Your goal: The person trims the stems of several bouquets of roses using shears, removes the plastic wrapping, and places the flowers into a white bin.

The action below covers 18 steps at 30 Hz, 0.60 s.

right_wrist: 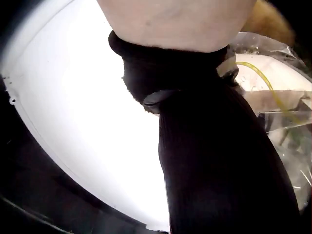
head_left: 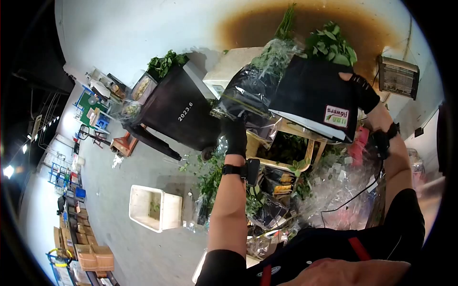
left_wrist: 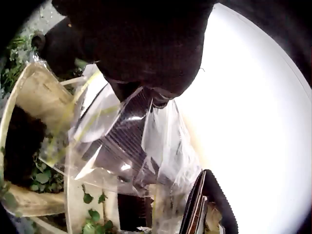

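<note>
My right hand (head_left: 363,93), in a black fingerless glove, grips the side of a black cardboard flower wrap (head_left: 305,90) with a "flowers" label; its thumb lies over the face. Green leaves (head_left: 334,45) stick out of the wrap's top. In the right wrist view the ribbed black wrap (right_wrist: 224,165) hangs below the gloved hand (right_wrist: 170,73). My left hand (head_left: 234,136), also gloved, pinches clear plastic film (left_wrist: 131,136) at the lower end of a film-wrapped bunch (head_left: 253,88). Most of the left fingers are hidden by the glove's back.
Below the hands stands a cream crate (head_left: 281,164) with leaves inside. A large black bin (head_left: 176,107) is on the left, a white tub (head_left: 164,209) on the floor. Crumpled clear plastic (head_left: 338,190) heaps at right, crossed by a black cable (head_left: 348,202). A heater (head_left: 398,76) hangs near the wall.
</note>
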Motion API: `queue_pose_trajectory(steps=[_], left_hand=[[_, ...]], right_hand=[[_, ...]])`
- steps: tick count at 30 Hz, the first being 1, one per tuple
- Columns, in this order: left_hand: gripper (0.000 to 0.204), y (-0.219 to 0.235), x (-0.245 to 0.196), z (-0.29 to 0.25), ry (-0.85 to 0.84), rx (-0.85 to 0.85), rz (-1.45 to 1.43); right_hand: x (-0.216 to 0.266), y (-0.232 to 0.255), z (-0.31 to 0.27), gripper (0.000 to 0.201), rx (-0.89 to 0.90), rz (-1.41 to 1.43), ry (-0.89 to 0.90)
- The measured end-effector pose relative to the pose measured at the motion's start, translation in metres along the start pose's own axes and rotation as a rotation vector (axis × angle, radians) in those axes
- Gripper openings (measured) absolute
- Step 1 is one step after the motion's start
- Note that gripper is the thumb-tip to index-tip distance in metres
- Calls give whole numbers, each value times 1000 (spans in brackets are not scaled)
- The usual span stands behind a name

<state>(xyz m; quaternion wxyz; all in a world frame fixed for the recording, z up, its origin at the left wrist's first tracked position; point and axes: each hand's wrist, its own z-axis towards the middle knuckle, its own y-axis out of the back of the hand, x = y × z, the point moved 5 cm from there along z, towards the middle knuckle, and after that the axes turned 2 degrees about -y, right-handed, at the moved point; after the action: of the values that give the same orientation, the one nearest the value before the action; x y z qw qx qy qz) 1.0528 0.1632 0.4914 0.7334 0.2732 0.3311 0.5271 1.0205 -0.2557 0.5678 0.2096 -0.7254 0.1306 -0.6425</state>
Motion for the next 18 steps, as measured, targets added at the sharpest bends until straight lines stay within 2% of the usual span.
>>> queue_pose_trajectory(steps=[2,4,5,6,7,8,10,11,13,14,15,17,18], left_hand=[[53,0,11,14,397,-34,-359],[28,-2,15,39,256,-209,-784],[27,0,12,48,274,-216,-910],[26,-8,17,61,120,-152,-744],[26,-17,22,72,-40,-114,-572],[25,-6,13,84,-198,-102,-419],[26,28,-21,82,-434,-242,295],[25,32,-13,87,-147,-37,-81],[25,40,-8,84,75,-163,-444],[26,44,-7,83,188,-234,-621],[38,59,-19,77,198,-228,-680],[47,50,-29,48,44,-262,-454],[50,49,-32,37,93,-237,-531]], right_hand=[[13,8,28,39,47,5,-6],[20,9,52,40,67,4,-36],[21,8,63,41,70,4,-55],[20,10,77,42,72,6,-74],[4,41,106,48,-27,-105,-37],[6,26,89,50,-222,-333,25],[12,28,93,48,-390,-676,185],[24,20,85,47,-591,-995,389],[39,-18,59,45,-983,-1617,820],[50,-48,43,46,-792,-1531,1063],[55,-79,25,46,-588,-1422,1289],[32,-127,22,41,-255,-1241,1134],[29,-162,12,38,-40,-1426,1215]])
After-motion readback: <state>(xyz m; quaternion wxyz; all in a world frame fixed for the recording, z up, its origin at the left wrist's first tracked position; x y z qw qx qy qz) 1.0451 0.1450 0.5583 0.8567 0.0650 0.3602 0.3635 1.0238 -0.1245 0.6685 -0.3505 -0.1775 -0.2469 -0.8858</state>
